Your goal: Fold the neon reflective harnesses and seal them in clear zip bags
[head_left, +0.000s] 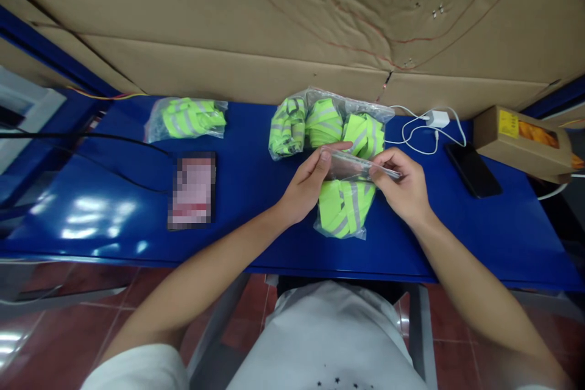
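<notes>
Over the middle of a blue table [256, 195], both of my hands hold a clear plastic bag [347, 207] with a folded neon-yellow reflective vest inside. My left hand [308, 183] pinches the bag's top edge on the left side. My right hand [402, 186] pinches the same top edge on the right. The bag's lower part rests on the table. Just behind it lie several more bagged yellow vests [324, 125] in a loose heap.
Another bagged vest [187, 119] lies at the back left. A flat blurred card or phone [192, 191] lies left of centre. A black phone [473, 169], white charger with cable [434, 122] and cardboard box [521, 140] occupy the right. A cardboard sheet stands behind the table.
</notes>
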`<state>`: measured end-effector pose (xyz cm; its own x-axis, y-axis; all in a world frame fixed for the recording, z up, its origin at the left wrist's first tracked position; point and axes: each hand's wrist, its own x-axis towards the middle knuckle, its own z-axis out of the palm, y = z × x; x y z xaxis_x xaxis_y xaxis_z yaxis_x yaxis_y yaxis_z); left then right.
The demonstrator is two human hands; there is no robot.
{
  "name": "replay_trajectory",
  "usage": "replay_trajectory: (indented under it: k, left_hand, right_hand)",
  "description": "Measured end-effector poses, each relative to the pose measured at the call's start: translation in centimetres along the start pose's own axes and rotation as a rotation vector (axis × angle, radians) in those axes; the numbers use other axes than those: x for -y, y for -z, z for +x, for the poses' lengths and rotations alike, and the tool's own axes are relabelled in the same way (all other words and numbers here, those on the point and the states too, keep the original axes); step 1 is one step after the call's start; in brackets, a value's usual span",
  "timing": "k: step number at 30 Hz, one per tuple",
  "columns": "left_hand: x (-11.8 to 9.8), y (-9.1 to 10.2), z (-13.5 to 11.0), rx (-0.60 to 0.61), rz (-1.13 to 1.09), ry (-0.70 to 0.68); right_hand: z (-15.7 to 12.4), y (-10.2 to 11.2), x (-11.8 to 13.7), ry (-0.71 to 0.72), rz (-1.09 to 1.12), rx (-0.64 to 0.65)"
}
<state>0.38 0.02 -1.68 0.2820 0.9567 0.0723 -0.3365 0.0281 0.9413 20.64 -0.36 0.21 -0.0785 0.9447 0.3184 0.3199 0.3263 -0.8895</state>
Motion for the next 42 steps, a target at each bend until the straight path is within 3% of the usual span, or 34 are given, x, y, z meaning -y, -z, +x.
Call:
replay_trajectory:
  k: [10, 17, 24, 30, 42]
  left_hand:
    - [-0.8, -0.2, -0.2, 0.016, 0.154, -0.047]
    - [-0.9, -0.3, -0.2, 0.046, 0.168, -0.039]
    - [-0.8, -0.3, -0.2, 0.075, 0.173, -0.056]
    - [-1.1, -0.4, -0.2, 0.147, 0.184, -0.078]
    - [-0.9, -0.4, -0.1, 0.182, 0.191, -0.073]
  right_hand:
    - [0.1, 0.5, 0.4, 0.028, 0.005, 0.071]
    - [0.5, 1.3, 0.4, -0.046, 0.042, 0.153]
    - [0.4, 1.4, 0.3, -0.003, -0.023, 0.127]
    - [0.6, 1.8, 0.5, -0.024, -0.020, 0.248]
    - [0.0, 1.0, 0.4, 0.044, -0.097, 0.178]
